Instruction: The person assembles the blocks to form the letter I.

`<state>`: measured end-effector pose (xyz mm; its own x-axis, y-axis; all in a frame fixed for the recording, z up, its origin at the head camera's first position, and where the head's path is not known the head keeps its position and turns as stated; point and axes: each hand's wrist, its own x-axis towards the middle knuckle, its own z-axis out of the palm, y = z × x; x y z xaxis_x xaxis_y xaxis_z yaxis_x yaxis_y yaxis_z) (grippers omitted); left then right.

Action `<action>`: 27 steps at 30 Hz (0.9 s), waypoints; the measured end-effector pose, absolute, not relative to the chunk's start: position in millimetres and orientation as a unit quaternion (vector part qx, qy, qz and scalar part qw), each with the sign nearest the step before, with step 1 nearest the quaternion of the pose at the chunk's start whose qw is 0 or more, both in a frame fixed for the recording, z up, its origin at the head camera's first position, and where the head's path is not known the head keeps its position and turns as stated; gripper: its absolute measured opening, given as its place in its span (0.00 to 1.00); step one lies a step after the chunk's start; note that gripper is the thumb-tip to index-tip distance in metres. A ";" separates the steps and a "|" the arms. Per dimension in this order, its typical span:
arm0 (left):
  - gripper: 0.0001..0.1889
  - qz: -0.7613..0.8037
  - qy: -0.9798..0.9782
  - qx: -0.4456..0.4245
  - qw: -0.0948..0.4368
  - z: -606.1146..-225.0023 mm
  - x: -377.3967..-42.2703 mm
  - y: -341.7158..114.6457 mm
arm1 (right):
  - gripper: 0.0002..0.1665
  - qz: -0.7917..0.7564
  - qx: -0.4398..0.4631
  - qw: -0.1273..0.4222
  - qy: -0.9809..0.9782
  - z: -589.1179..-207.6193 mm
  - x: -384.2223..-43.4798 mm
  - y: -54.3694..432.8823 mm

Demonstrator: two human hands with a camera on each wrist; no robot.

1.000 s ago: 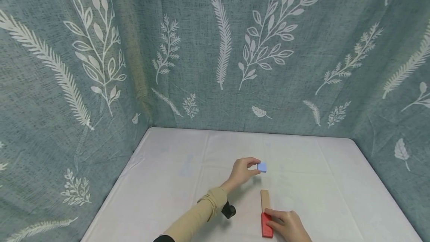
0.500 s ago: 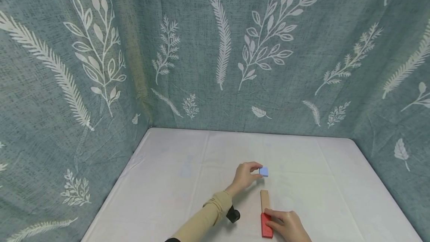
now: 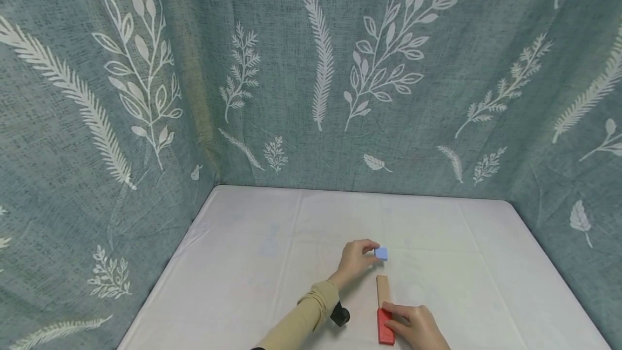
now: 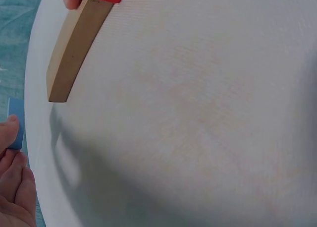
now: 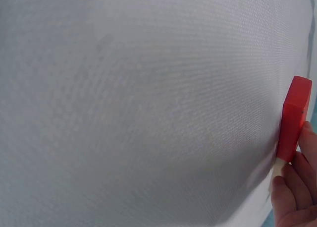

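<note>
A small blue block (image 3: 381,254) is pinched between the thumb and fingers of my left hand (image 3: 356,261). It hangs a little above the table, just beyond the far end of a bare wooden block (image 3: 383,289). In the left wrist view the blue block (image 4: 17,125) shows at the left edge, apart from the wooden block (image 4: 74,53). A red block (image 3: 384,334) lies end to end with the wooden one, nearer to me. My right hand (image 3: 419,325) grips the red block from the right, fingertips near the joint. The right wrist view shows the red block (image 5: 293,120) partly behind the fingers.
A white cloth covers the table (image 3: 243,242). Green curtains (image 3: 291,69) with white leaf prints hang round its back and sides. A black wrist camera (image 3: 340,315) sticks out under the left sleeve (image 3: 306,312), close to the table.
My left hand has brought the blue block nearer to me and slightly right, closer to the wooden block's far end. The right hand, red block and wooden block have stayed in place.
</note>
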<state>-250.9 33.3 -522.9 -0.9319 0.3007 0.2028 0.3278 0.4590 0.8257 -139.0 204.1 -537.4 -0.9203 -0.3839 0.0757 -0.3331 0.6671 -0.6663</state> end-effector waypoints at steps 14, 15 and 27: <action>0.12 -0.471 -0.865 -0.171 0.011 -532.2 -249.5 36.3 | 0.21 -0.359 -0.215 -0.001 0.908 -537.0 -136.7 205.0; 0.12 -0.471 -0.866 -0.170 0.010 -532.9 -249.4 36.3 | 0.21 -0.359 -0.214 0.000 0.908 -536.8 -136.5 205.0; 0.12 -0.456 -0.874 -0.168 0.008 -540.5 -247.7 36.2 | 0.20 -0.358 -0.225 -0.026 0.906 -540.8 -137.1 205.3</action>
<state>-247.7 36.2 -540.5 -0.9437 0.2855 0.1670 0.3003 0.5283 0.7942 -137.1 205.3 -540.8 -0.8979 -0.3885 0.2070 -0.4251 0.6430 -0.6370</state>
